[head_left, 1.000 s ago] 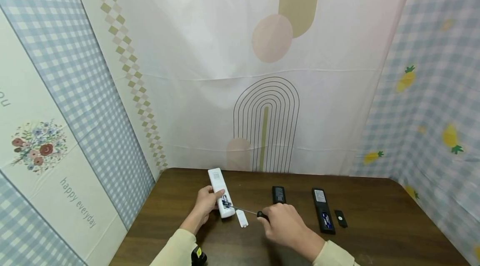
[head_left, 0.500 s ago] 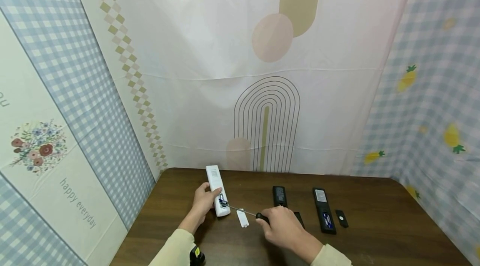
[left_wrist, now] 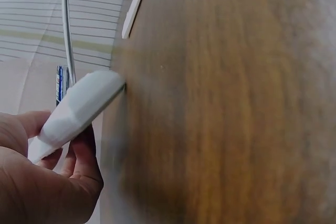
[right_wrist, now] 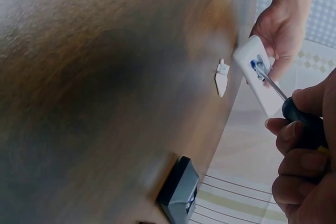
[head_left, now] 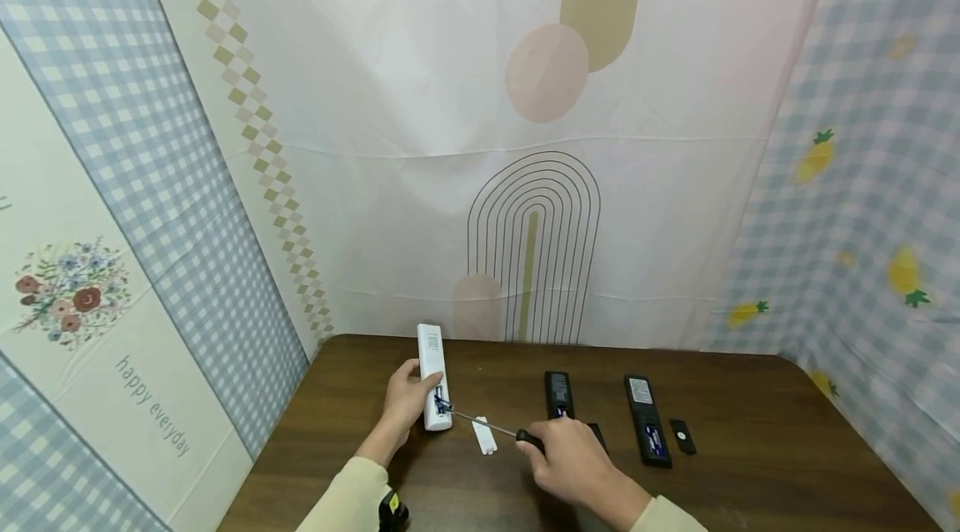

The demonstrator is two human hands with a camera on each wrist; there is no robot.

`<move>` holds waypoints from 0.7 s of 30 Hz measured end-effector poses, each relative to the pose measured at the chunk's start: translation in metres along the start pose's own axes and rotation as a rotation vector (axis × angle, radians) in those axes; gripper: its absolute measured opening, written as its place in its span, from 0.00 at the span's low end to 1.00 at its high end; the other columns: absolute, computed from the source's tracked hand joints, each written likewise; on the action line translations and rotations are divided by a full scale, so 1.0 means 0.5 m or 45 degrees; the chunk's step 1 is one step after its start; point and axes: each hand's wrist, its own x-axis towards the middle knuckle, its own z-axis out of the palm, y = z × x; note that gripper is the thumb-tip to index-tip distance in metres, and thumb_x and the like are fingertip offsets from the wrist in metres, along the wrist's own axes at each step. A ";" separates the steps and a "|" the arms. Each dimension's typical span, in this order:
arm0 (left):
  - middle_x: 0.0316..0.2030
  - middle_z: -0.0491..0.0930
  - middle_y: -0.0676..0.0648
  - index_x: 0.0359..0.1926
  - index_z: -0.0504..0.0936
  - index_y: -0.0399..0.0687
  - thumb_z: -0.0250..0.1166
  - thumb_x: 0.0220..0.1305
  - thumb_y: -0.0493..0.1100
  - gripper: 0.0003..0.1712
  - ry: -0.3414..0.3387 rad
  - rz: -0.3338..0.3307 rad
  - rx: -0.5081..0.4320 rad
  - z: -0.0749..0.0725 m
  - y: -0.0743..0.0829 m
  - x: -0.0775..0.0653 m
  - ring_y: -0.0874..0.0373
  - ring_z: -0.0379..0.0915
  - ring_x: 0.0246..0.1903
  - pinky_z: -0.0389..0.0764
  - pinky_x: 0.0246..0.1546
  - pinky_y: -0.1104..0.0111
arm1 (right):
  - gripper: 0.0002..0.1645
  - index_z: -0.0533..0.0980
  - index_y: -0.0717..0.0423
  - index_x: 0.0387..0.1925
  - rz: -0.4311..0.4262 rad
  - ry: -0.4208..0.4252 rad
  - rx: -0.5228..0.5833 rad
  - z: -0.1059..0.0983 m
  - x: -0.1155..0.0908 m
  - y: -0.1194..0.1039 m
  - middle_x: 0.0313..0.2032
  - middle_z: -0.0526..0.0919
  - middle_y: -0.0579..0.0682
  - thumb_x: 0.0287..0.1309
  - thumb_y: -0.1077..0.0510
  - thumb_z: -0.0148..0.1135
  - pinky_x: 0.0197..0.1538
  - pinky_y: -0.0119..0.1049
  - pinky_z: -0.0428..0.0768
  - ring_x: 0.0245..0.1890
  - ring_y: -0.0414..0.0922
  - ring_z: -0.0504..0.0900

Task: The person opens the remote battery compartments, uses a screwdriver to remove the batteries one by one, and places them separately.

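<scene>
My left hand (head_left: pixel 405 403) grips a white remote control (head_left: pixel 431 353) by its side, thumb on the back face beside the uncovered battery compartment. In my right hand (head_left: pixel 573 459) is a screwdriver (head_left: pixel 529 439), held by its dark handle. Its thin metal shaft slants left, with the tip in the compartment at the batteries. In the left wrist view a blue and silver battery (left_wrist: pixel 61 85) stands out past the remote's edge, next to the shaft. The right wrist view also shows the tip at a blue battery (right_wrist: pixel 254 64).
A white battery cover (head_left: pixel 484 436) lies on the wooden table (head_left: pixel 480 490) between the hands. A black remote (head_left: pixel 558 390) lies beyond my right hand, partly hidden. Farther right are another black remote (head_left: pixel 643 411) with blue batteries showing and a small black cover (head_left: pixel 682 437).
The white remote has moved slightly left and away from me, and has turned straighter. The screwdriver tip has followed it a little. My right hand stays nearly in place.
</scene>
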 end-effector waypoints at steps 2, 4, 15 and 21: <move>0.48 0.87 0.33 0.66 0.75 0.37 0.68 0.73 0.45 0.27 -0.001 0.007 0.019 0.001 0.004 -0.002 0.53 0.86 0.38 0.86 0.39 0.63 | 0.14 0.85 0.49 0.32 0.003 0.002 -0.004 0.000 -0.002 0.002 0.22 0.78 0.35 0.73 0.48 0.66 0.26 0.29 0.68 0.21 0.30 0.67; 0.48 0.86 0.33 0.66 0.76 0.37 0.69 0.73 0.46 0.27 -0.003 0.012 0.035 0.002 0.007 -0.005 0.52 0.86 0.38 0.86 0.38 0.63 | 0.14 0.84 0.48 0.32 0.003 0.005 -0.007 0.001 -0.004 0.005 0.21 0.77 0.34 0.73 0.47 0.65 0.26 0.29 0.68 0.21 0.30 0.67; 0.46 0.86 0.34 0.68 0.78 0.39 0.69 0.73 0.45 0.28 0.010 0.047 0.076 0.018 0.019 -0.006 0.51 0.85 0.38 0.86 0.37 0.62 | 0.16 0.82 0.45 0.29 0.011 0.026 -0.016 0.007 -0.012 0.015 0.19 0.72 0.33 0.74 0.46 0.65 0.24 0.29 0.66 0.19 0.30 0.64; 0.46 0.86 0.34 0.69 0.77 0.37 0.69 0.73 0.45 0.28 0.007 0.038 0.073 0.020 0.021 -0.007 0.51 0.86 0.38 0.87 0.37 0.61 | 0.14 0.82 0.46 0.28 0.023 0.039 -0.001 0.002 -0.017 0.012 0.18 0.71 0.33 0.73 0.49 0.66 0.24 0.29 0.65 0.19 0.30 0.64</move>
